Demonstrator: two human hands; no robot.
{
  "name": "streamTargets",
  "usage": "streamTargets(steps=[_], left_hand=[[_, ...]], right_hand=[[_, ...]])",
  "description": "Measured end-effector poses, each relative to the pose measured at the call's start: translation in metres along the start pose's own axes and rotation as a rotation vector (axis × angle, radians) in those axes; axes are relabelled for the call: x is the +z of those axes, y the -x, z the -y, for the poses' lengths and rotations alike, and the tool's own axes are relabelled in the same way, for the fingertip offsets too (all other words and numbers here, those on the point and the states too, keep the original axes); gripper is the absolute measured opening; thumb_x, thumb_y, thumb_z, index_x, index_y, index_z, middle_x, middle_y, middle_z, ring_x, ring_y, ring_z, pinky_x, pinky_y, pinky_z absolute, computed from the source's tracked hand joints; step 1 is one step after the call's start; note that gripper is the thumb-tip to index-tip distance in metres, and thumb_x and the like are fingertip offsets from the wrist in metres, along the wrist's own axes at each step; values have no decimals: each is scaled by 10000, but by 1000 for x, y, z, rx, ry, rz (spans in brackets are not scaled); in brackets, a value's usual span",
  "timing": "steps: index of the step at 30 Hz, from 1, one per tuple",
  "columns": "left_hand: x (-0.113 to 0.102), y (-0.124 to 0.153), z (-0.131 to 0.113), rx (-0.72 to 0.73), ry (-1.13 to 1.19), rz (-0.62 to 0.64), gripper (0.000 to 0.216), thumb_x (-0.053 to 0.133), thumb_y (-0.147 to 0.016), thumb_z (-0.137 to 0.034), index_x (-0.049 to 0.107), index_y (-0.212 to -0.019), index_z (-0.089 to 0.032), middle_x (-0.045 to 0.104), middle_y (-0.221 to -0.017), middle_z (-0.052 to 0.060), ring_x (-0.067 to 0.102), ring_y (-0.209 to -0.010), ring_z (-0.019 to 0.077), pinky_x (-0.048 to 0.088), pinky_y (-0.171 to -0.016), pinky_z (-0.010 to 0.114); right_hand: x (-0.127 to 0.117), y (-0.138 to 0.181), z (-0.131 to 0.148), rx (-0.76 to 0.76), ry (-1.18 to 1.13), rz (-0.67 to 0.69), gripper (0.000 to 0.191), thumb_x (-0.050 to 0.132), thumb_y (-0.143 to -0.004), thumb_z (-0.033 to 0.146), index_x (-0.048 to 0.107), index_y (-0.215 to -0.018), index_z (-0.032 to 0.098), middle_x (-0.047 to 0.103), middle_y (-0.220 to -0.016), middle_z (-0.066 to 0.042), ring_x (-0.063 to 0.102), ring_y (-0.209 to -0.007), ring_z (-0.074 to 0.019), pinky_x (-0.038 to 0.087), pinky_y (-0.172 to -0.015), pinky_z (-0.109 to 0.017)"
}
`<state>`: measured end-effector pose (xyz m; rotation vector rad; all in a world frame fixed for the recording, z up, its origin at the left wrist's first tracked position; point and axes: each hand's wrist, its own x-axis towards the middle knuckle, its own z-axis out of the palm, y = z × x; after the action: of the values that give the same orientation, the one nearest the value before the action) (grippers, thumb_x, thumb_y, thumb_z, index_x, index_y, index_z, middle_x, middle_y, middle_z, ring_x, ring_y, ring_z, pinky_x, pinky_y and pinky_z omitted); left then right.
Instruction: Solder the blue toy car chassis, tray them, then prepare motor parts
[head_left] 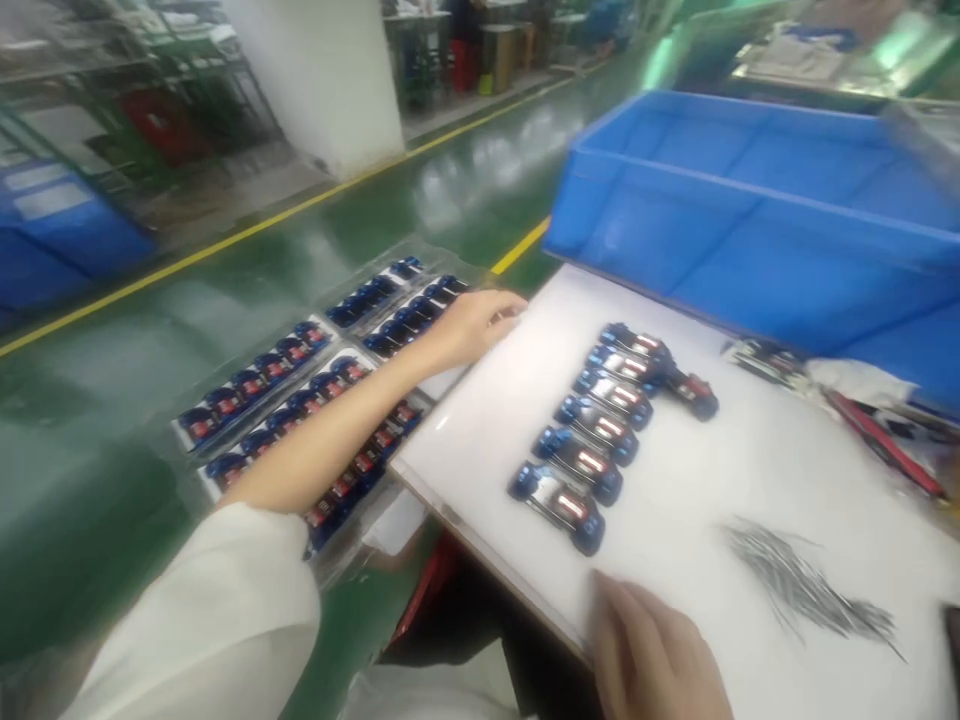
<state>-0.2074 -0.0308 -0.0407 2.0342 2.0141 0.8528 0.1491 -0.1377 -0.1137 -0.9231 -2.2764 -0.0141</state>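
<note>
My left hand (481, 322) reaches over the table's left edge, beside a clear plastic tray (349, 545) of blue-and-black pieces with red labels. Its fingers stretch forward, thumb slightly apart, and no held thing shows. My right hand (654, 650) hovers or rests at the near table edge, blurred, fingers bent downward; whatever lies beneath them is hidden. In front of it, several blue-ended pieces with red-and-white labels (577, 460) form a slanting row on the white tabletop (480, 470). One similar piece (691, 392) lies askew at the row's far end.
A big blue bin (720, 215) stands beyond the table. Thin grey wire-like strands (810, 585) lie in a pile at the right. Behind them are a red-handled tool (885, 440) and a white crumpled item (862, 382). A white pillar (322, 80) rises from the green floor.
</note>
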Motion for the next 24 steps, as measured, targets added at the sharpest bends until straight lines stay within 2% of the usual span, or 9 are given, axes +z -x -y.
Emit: streamTargets(steps=[3, 5, 7, 9, 15, 19, 24], left_hand=[[-5, 21, -60, -18, 9, 154, 270, 506, -967, -346, 669, -1089, -168, 715, -967, 48, 669, -895, 190, 504, -814, 307], [0, 41, -92, -84, -59, 286, 365, 468, -984, -439, 618, -1154, -153, 696, -969, 67, 668, -867, 209, 511, -730, 312], [11, 60, -116, -163, -190, 407, 394, 462, -984, -471, 580, -1168, -142, 672, -1030, 89, 674, -841, 230, 508, -657, 324], [24, 76, -131, -203, -310, 462, 380, 484, -981, -454, 560, -1176, -137, 653, -1028, 92, 676, -830, 238, 503, -617, 319], [56, 87, -144, -293, -539, 305, 303, 358, -1032, -310, 552, -1201, -151, 624, -1064, 123, 681, -895, 243, 524, -631, 307], [63, 85, -148, -328, -533, 253, 260, 413, -1014, -302, 602, -1093, -142, 629, -997, 132, 679, -863, 251, 536, -671, 326], [68, 91, -147, -331, -507, 114, 189, 469, -994, -270, 619, -1036, -165, 643, -947, 116, 666, -820, 232, 533, -680, 317]], right_hand=[[-4, -10, 6, -5, 12, 11, 190, 471, -1006, 221, 644, -1062, 165, 674, -904, -90, 589, -785, -189, 452, -740, -314], [-5, -13, 7, -10, 12, 3, 197, 453, -1014, 219, 637, -1045, 156, 666, -893, -91, 574, -776, -184, 446, -726, -308], [-5, -14, 6, -26, 2, -5, 188, 459, -1008, 205, 634, -1051, 151, 664, -889, -88, 568, -770, -180, 443, -714, -304], [-4, -12, 5, -39, -8, -12, 178, 474, -995, 184, 632, -1070, 149, 666, -891, -82, 566, -767, -176, 442, -708, -301], [-3, -8, 4, -37, -46, -29, 186, 503, -960, 143, 632, -1093, 153, 679, -907, -71, 573, -768, -169, 438, -697, -305], [-3, -7, 7, 4, -58, -20, 185, 496, -965, 131, 629, -1093, 148, 679, -921, -78, 574, -781, -171, 427, -696, -313], [-3, -7, 9, 6, -63, -22, 182, 492, -971, 119, 629, -1087, 144, 675, -922, -82, 564, -779, -172, 422, -701, -312]])
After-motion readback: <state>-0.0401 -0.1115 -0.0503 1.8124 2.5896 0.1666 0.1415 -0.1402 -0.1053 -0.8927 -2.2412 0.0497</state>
